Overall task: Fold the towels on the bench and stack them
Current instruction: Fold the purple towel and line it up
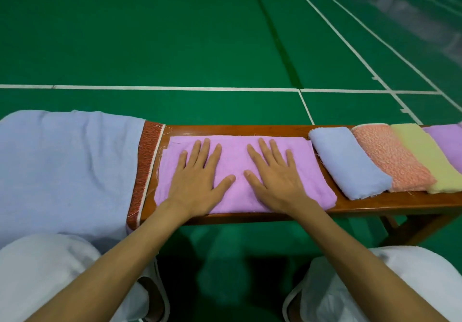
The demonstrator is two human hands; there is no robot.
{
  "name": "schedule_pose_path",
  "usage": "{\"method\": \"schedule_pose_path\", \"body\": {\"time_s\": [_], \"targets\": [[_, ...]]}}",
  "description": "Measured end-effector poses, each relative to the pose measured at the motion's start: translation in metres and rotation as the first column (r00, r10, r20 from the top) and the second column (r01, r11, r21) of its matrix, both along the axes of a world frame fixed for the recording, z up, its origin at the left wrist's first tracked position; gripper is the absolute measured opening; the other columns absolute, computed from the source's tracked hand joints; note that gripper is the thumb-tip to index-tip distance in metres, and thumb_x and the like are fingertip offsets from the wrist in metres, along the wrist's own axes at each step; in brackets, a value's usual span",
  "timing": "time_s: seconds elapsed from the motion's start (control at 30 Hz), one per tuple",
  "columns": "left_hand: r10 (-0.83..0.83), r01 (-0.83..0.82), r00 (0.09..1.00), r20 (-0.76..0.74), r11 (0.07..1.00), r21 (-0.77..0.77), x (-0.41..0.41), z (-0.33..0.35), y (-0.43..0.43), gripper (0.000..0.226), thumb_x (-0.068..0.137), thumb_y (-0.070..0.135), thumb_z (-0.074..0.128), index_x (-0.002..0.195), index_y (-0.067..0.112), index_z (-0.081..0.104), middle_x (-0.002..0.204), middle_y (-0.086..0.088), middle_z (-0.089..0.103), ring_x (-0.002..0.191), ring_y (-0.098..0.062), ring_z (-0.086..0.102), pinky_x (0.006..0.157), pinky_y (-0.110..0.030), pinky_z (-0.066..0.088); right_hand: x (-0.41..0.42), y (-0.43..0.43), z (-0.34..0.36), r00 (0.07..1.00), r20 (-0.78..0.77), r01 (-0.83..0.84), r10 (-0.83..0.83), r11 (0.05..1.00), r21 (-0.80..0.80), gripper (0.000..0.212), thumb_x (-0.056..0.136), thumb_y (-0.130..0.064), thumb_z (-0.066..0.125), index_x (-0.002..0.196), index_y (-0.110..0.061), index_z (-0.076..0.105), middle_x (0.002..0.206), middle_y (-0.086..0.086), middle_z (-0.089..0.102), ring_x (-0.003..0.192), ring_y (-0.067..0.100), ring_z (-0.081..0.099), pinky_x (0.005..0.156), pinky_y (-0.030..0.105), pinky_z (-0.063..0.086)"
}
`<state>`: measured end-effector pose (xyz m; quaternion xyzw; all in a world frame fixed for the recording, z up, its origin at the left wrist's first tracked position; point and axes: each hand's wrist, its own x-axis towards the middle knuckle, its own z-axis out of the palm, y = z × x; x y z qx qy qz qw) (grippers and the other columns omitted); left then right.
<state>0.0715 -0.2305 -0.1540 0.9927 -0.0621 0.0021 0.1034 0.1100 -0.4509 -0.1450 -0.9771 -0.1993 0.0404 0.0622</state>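
A long brown wooden bench (pixel 250 129) is set on a green court floor (pixel 175 46). A flat lilac-pink terry towel (pixel 235 151) is laid at its middle. The left end is covered by a rust-red textured cloth (pixel 146 161), overlaid by a large pale-blue sheet (pixel 67 166). At the right, four folded items are ranged in an overlapping row: a pale-blue towel (pixel 347 164), a salmon towel (pixel 390 161), a pale-yellow towel (pixel 425 156) and a purple towel (pixel 447 144).

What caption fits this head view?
Left hand and right hand press flat on the pink towel on the bench, folded towels beside.
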Motion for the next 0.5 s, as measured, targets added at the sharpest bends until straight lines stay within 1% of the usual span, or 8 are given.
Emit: {"method": "schedule_pose_path", "body": {"time_s": [0.13, 0.23, 0.3, 0.33, 0.37, 0.43, 0.47, 0.5], "targets": [[0.115, -0.115, 0.993, 0.029, 0.993, 0.014, -0.001, -0.001, 0.015, 0.094, 0.09, 0.081, 0.001, 0.166, 0.025, 0.001, 0.172, -0.004, -0.009, 0.158, -0.024, -0.015, 0.129, -0.048, -0.006, 0.008, -0.03, 0.001, 0.994, 0.01, 0.105, -0.105, 0.994, -0.02, 0.081, 0.089, -0.07, -0.009, 0.163, -0.036, -0.007, 0.17, -0.003, -0.018, 0.156, 0.021, -0.02, 0.126, 0.053, -0.009], [0.146, -0.147, 0.989, 0.034, 0.989, 0.014, -0.001, -0.001, 0.02, 0.094, 0.091, 0.082, 0.003, 0.166, 0.025, 0.0, 0.172, -0.005, -0.009, 0.158, -0.025, -0.015, 0.128, -0.051, -0.005, 0.01, -0.039, 0.003, 0.99, 0.01, 0.143, -0.143, 0.99, -0.01, 0.083, 0.089, -0.069, -0.008, 0.164, -0.033, -0.004, 0.171, -0.001, -0.014, 0.157, 0.021, -0.017, 0.127, 0.051, -0.007], [0.146, -0.147, 0.989, 0.026, 0.989, 0.031, -0.001, 0.0, 0.019, 0.095, 0.091, 0.082, 0.001, 0.166, 0.025, -0.002, 0.172, -0.006, -0.01, 0.158, -0.026, -0.017, 0.128, -0.052, -0.005, 0.008, -0.037, 0.004, 0.988, 0.003, 0.156, -0.156, 0.987, 0.026, 0.083, 0.092, -0.068, -0.004, 0.165, -0.029, -0.001, 0.172, 0.001, -0.011, 0.158, 0.021, -0.014, 0.128, 0.049, -0.005], [0.146, -0.147, 0.989, 0.02, 0.989, 0.032, -0.001, 0.001, 0.018, 0.095, 0.09, 0.082, 0.001, 0.166, 0.025, -0.002, 0.172, -0.006, -0.01, 0.158, -0.026, -0.017, 0.128, -0.052, -0.005, 0.006, -0.035, 0.006, 0.983, 0.009, 0.18, -0.181, 0.981, 0.074, 0.081, 0.095, -0.066, 0.001, 0.165, -0.025, 0.004, 0.172, 0.003, -0.006, 0.158, 0.023, -0.01, 0.128, 0.048, -0.002], [0.147, -0.147, 0.989, 0.015, 0.989, 0.025, -0.001, 0.002, 0.018, 0.096, 0.089, 0.082, 0.0, 0.166, 0.025, -0.002, 0.172, -0.007, -0.01, 0.158, -0.027, -0.017, 0.128, -0.052, -0.005, 0.004, -0.035, 0.009, 0.973, 0.032, 0.221, -0.227, 0.965, 0.138, 0.079, 0.099, -0.063, 0.011, 0.165, -0.02, 0.011, 0.172, 0.006, 0.003, 0.159, 0.026, -0.001, 0.129, 0.047, 0.005], [0.151, -0.151, 0.988, 0.023, 0.989, -0.011, -0.004, 0.008, 0.016, 0.097, 0.089, 0.083, 0.003, 0.166, 0.024, 0.001, 0.172, -0.008, -0.008, 0.158, -0.028, -0.016, 0.127, -0.051, -0.007, 0.0, -0.036, 0.018, 0.926, 0.11, 0.329, -0.361, 0.915, 0.234, 0.069, 0.104, -0.053, 0.034, 0.158, -0.009, 0.031, 0.164, 0.015, 0.03, 0.151, 0.034, 0.026, 0.123, 0.048, 0.026], [0.147, -0.145, 0.988, 0.042, 0.989, -0.033, -0.005, 0.012, 0.015, 0.096, 0.09, 0.082, 0.006, 0.166, 0.024, 0.003, 0.172, -0.008, -0.007, 0.158, -0.028, -0.015, 0.127, -0.05, -0.008, -0.001, -0.037, 0.023, 0.893, 0.131, 0.396, -0.431, 0.889, 0.23, 0.065, 0.103, -0.049, 0.044, 0.152, -0.007, 0.037, 0.156, 0.017, 0.041, 0.142, 0.035, 0.037, 0.115, 0.05, 0.036], [0.133, -0.13, 0.989, 0.066, 0.99, -0.053, -0.006, 0.015, 0.012, 0.094, 0.091, 0.082, 0.008, 0.166, 0.025, 0.003, 0.172, -0.007, -0.008, 0.158, -0.028, -0.016, 0.127, -0.049, -0.008, -0.003, -0.037, 0.027, 0.864, 0.128, 0.46, -0.487, 0.867, 0.192, 0.064, 0.101, -0.049, 0.049, 0.148, -0.006, 0.04, 0.15, 0.017, 0.045, 0.135, 0.035, 0.043, 0.108, 0.05, 0.041]]}}
